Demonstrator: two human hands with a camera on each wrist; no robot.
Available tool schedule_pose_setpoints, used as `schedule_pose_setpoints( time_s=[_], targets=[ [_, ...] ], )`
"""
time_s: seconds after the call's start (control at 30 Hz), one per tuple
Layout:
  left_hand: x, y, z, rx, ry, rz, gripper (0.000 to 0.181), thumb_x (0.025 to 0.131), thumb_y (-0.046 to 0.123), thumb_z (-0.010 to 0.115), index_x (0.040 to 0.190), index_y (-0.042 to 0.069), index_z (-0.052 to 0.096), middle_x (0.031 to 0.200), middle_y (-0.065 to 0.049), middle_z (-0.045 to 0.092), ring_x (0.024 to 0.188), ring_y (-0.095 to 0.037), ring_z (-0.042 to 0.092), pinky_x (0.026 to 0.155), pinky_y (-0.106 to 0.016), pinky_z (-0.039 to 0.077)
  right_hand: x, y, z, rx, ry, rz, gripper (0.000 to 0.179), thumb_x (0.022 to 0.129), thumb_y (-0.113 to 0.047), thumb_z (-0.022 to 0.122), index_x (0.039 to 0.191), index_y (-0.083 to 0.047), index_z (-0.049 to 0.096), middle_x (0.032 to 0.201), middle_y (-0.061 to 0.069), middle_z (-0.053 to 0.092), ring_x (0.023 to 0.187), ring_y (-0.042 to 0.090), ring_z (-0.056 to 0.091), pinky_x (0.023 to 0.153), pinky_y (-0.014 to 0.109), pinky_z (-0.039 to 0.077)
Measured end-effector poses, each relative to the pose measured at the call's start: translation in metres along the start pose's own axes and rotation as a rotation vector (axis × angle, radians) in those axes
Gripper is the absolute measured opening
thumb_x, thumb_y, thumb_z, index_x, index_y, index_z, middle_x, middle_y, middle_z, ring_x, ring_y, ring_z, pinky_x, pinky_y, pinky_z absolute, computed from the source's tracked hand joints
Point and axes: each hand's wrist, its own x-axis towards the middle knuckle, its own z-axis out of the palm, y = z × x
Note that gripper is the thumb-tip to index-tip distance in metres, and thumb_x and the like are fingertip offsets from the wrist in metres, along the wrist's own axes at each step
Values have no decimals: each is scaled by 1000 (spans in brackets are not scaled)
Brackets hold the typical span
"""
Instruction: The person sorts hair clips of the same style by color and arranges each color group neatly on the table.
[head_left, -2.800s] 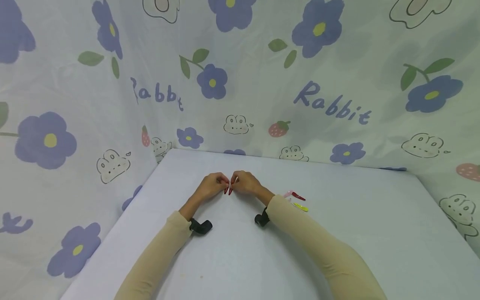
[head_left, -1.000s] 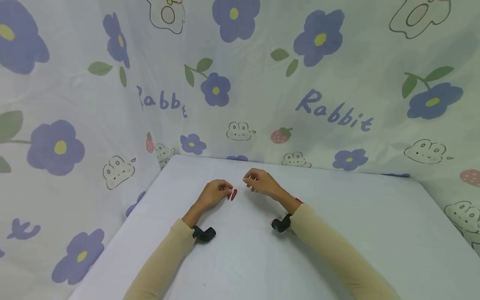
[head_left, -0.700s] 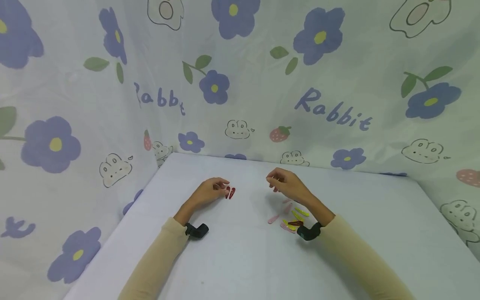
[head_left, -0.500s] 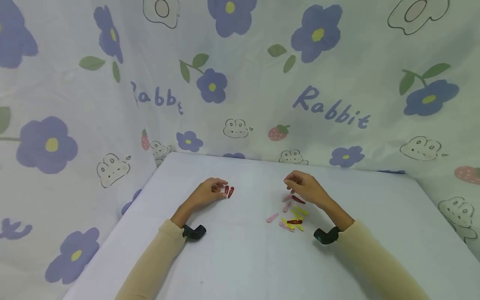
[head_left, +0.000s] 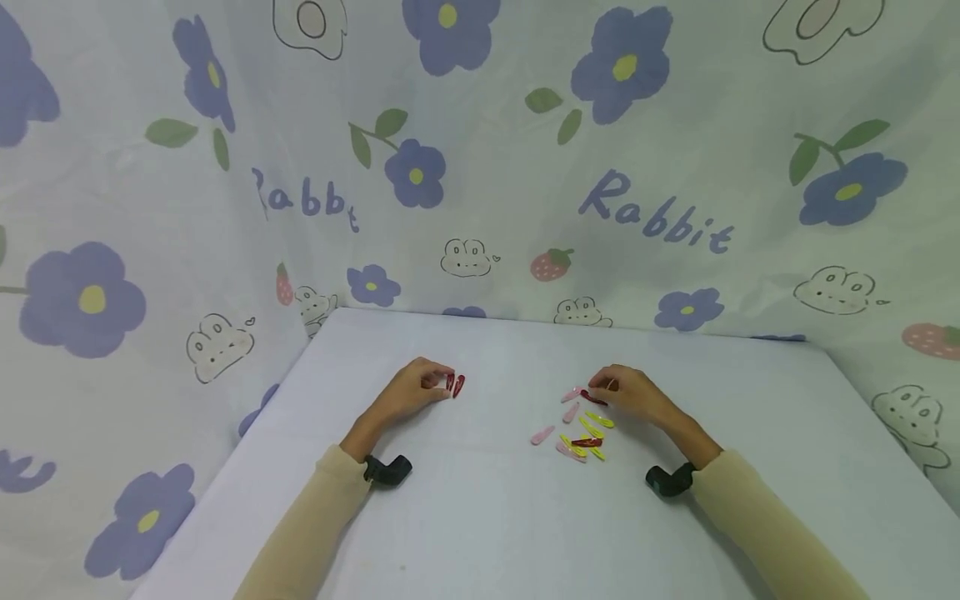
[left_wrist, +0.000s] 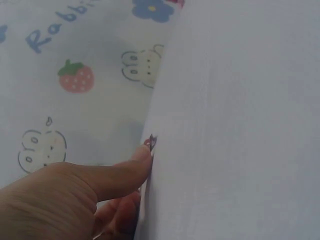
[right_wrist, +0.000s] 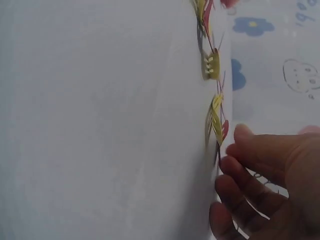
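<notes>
In this view we see the right hand (head_left: pixel 630 395) now lowered to a red clip (head_left: pixel 593 397) at the far end of the cluster (head_left: pixel 600 419) on the worktop (head_left: pixel 465 508), bringing that clip within reach; whether its grip closes, we cannot tell. Earlier it hovers just above, while the left hand (head_left: pixel 408 392) stays beside the red pair (head_left: pixel 459 386), its pinch equally unclear.

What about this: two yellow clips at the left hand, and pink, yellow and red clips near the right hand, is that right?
Not quite: the two clips at the left hand are red, as the head view shows. The right hand does have pink clips, yellow clips and red clips near it.
</notes>
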Motion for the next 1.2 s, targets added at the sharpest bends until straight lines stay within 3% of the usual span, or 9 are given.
schedule_pose_setpoints(
  time_s=[0.3,0.5,0.7,0.87,1.0,1.2],
  targets=[
    [-1,-2,1,-17,3,10,38,88,21,77,125,13,70,109,-8,61,96,-19,57,86,-36,48,5,-1,7,-81,-25,-49,7,91,-8,70,98,-7,71,89,4,63,81,16,55,68,26,47],
    [0,0,4,-18,-6,17,38,89,19,77,125,12,70,107,-7,61,95,-17,56,85,-34,48,3,0,7,-80,-48,-24,7,93,-3,66,96,-9,67,87,3,62,80,18,53,68,27,46],
    [-2,6,0,-6,-1,1,38,88,15,77,124,11,69,104,-7,61,93,-17,55,85,-35,46,2,2,6,-85,-71,-58,11,95,-1,62,101,-9,66,91,3,61,82,17,53,69,28,46],
    [-1,3,1,-5,-6,7,38,89,16,76,125,11,69,105,-7,60,94,-18,55,85,-34,46,2,4,7,-95,-91,-65,16,96,-2,62,108,-11,65,94,5,61,82,18,53,68,28,47],
    [1,2,0,-9,4,1,37,88,16,76,125,12,69,105,-6,60,93,-17,55,84,-34,46,3,5,5,-69,-93,-73,12,96,-3,62,106,-10,64,91,5,61,81,18,54,68,29,47],
    [-1,2,0,-7,-4,1,37,88,17,77,124,13,69,107,-6,61,94,-16,54,85,-34,46,-1,6,4,6,-99,-2,6,97,-10,63,102,-7,60,94,7,63,83,18,57,69,29,48]
  ],
)
